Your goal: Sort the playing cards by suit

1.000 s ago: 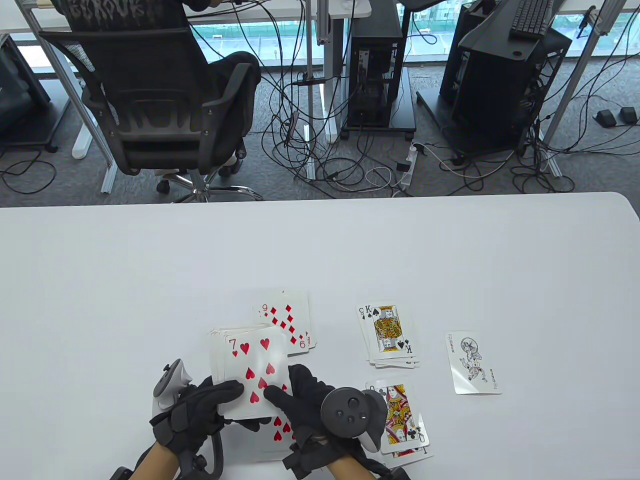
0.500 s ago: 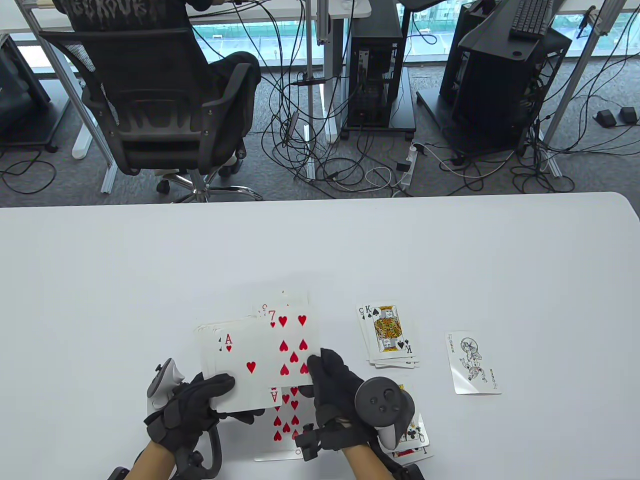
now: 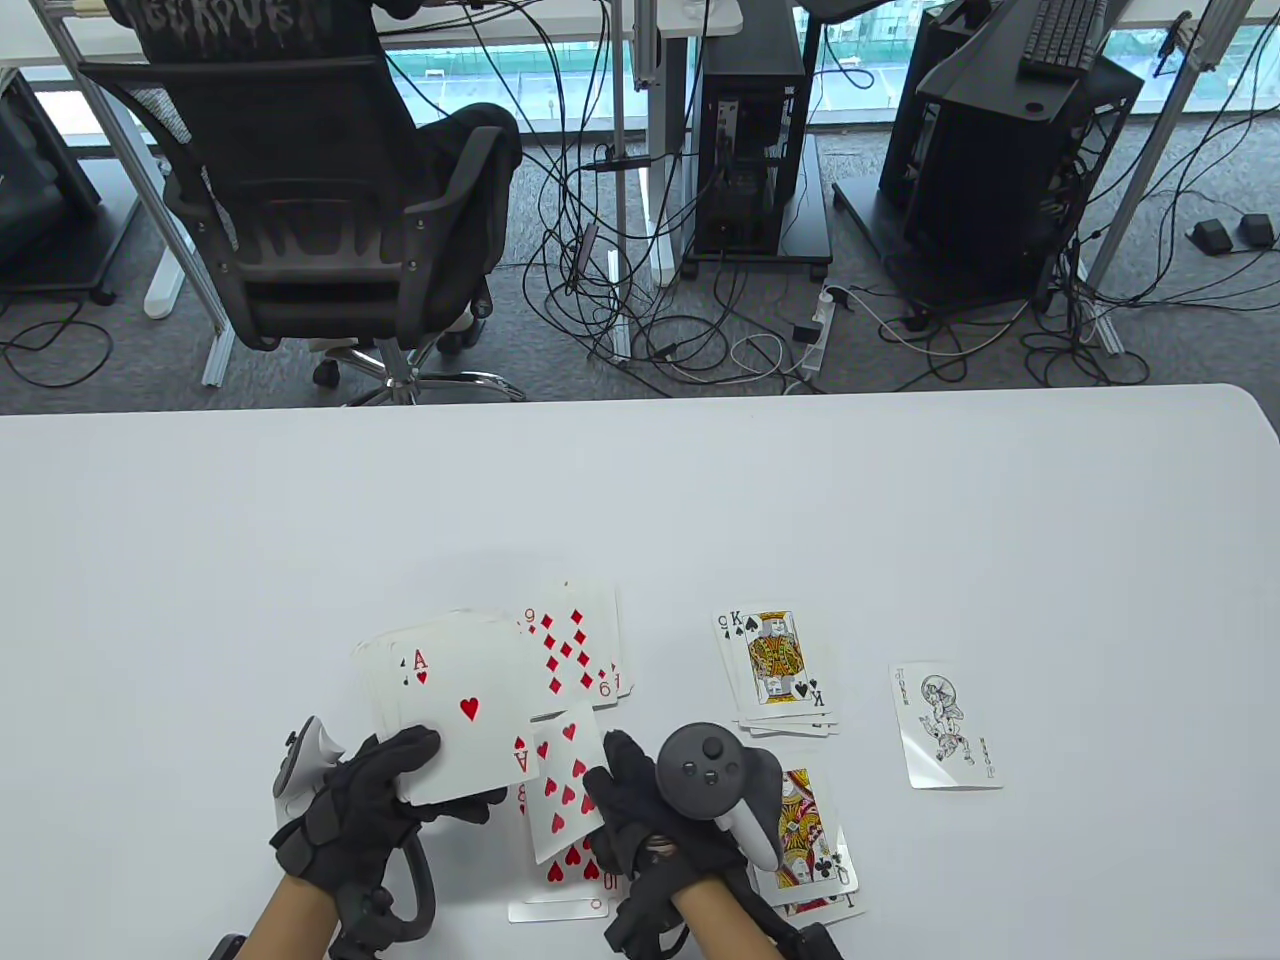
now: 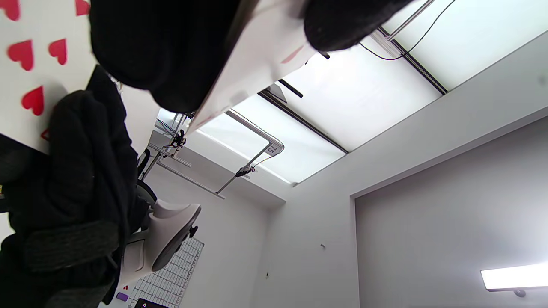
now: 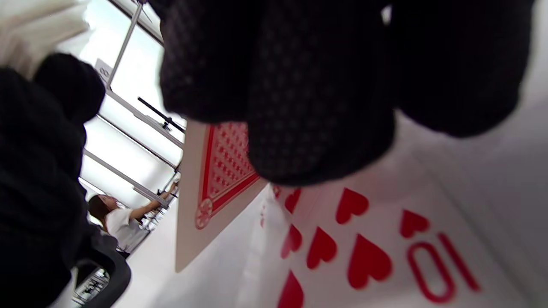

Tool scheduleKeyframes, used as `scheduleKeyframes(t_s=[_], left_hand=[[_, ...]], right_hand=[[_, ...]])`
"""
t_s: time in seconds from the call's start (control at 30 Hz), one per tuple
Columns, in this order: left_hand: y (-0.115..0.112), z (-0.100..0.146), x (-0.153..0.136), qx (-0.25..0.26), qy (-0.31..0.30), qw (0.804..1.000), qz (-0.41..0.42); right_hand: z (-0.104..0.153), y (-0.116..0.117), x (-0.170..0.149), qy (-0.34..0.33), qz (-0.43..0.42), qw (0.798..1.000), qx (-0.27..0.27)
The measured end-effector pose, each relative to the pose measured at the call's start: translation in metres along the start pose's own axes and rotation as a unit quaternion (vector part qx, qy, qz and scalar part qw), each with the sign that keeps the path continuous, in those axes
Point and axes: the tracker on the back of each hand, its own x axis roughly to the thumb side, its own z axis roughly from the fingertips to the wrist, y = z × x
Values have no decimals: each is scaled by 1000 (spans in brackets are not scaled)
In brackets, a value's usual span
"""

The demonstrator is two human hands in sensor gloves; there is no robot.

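The step in hand is dealing a heart onto the heart pile. The left hand (image 3: 370,800) grips the deck (image 3: 445,700) face up above the near-left bench (image 3: 200,560), thumb curled over its near corner, ace of hearts on top. The right hand (image 3: 650,810) pinches the seven of hearts (image 3: 565,790) by its right edge and holds it tilted just over the heart pile (image 3: 565,880); the right wrist view shows that pile's ten of hearts (image 5: 376,252) face up beneath the fingers (image 5: 299,107).

Other piles lie on the bench: diamonds (image 3: 575,650) just beyond the deck, spades (image 3: 775,670) to the right, clubs (image 3: 810,840) nearer, and a joker (image 3: 945,725) far right.

Next, I judge, the seven needs lowering flat onto the hearts and letting go; the ace calls for the same pile.
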Motion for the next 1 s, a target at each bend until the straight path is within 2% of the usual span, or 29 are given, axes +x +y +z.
scheduleKeyframes(t_s=[0.1, 0.3, 0.43, 0.6, 0.77, 0.83, 0.93, 0.97, 1.0], left_hand=[[0, 0, -1, 0, 4, 1000, 0], [-1, 0, 0, 1, 6, 1000, 0], [-1, 0, -1, 1, 9, 1000, -1], [-1, 0, -2, 1, 13, 1000, -2], [-1, 0, -2, 0, 17, 1000, -3], [-1, 0, -2, -1, 19, 1000, -6], [-1, 0, -3, -4, 23, 1000, -11], [-2, -1, -4, -6, 27, 1000, -14], [-2, -1, -4, -7, 29, 999, -16]], right_hand=[[0, 10, 5, 27, 81, 995, 50], [-2, 31, 8, 68, 232, 963, 116], [-4, 41, 12, 70, 295, 943, 138], [-4, 43, 16, 69, 340, 928, 136], [-4, 36, 16, 76, 324, 933, 138], [-4, 27, 19, 67, 294, 945, 129], [-1, 11, 25, 27, 258, 964, 57], [2, 3, 27, -3, 232, 973, 7], [3, -1, 28, -21, 213, 977, -18]])
